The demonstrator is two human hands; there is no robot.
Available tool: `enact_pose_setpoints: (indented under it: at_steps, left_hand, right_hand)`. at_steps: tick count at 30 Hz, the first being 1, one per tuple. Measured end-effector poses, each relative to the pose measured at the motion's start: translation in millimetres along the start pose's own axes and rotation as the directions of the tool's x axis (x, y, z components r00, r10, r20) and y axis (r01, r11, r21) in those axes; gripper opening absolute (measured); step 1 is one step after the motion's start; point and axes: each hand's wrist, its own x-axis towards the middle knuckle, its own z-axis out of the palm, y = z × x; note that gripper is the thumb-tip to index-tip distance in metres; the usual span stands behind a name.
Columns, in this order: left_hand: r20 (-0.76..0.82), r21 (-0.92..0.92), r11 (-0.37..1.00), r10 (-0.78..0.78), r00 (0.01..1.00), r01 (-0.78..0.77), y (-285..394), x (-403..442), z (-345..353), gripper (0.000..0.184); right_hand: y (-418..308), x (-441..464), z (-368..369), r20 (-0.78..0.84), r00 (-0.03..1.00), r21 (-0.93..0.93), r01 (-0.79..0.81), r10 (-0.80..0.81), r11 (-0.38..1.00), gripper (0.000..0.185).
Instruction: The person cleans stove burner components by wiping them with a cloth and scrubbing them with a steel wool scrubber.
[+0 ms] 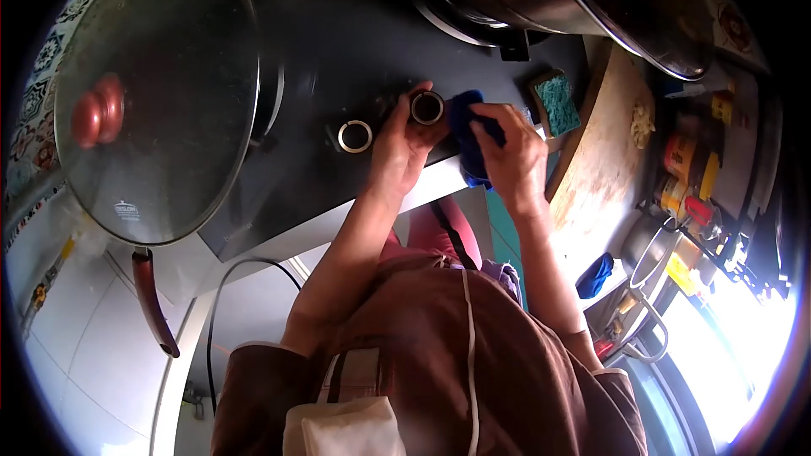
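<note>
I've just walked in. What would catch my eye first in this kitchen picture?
Probably the large glass lid with its red knob, looming at the left. Next, near the middle, the left hand cupped at a dark, metal-rimmed disc, and beside it the right hand gripping a blue cloth. Lower right, a bright window glares.

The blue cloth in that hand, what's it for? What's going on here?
A person at a dark stovetop has a small round piece with a shiny rim in the left hand. The right hand grips the blue cloth close beside it, so it may be for wiping; I can't tell if they touch. A similar round piece lies on the stovetop, left of the hands. A green sponge sits off to the right.
</note>
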Motion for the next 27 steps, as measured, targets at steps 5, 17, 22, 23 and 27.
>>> enact_pose_setpoints:
  at_steps: [5, 17, 22, 23, 27]
  left_hand:
    - [0.006, 0.028, 0.999, 0.016, 1.000, -0.016, -0.4, 3.9, -3.3, 0.038]
    - [-0.016, 0.055, 0.998, -0.007, 1.000, 0.007, 2.6, 3.3, 1.5, 0.038]
    - [-0.076, 0.123, 0.992, -0.004, 0.997, 0.013, 0.9, 2.3, -2.6, 0.038]
    - [-0.063, 0.116, 0.993, -0.009, 0.998, 0.017, 0.8, 3.4, -4.8, 0.038]
    - [0.002, 0.054, 0.998, -0.016, 1.000, 0.016, 4.1, 6.3, -4.4, 0.035]
  right_hand:
    - [-10.1, 13.4, 35.8, 0.000, 1.000, -0.086, 0.025, -0.026, 0.996, 0.015]
    - [-10.9, 19.5, 33.7, 0.169, 0.979, -0.165, 0.138, -0.110, 0.977, 0.013]
    - [-20.0, 20.8, 47.6, 0.048, 0.993, -0.169, 0.114, -0.108, 0.979, 0.012]
    - [-20.7, 18.0, 46.5, 0.074, 0.988, -0.155, 0.144, -0.134, 0.977, 0.012]
    - [-12.2, 17.4, 33.5, 0.134, 0.984, -0.176, 0.144, -0.121, 0.974, 0.013]
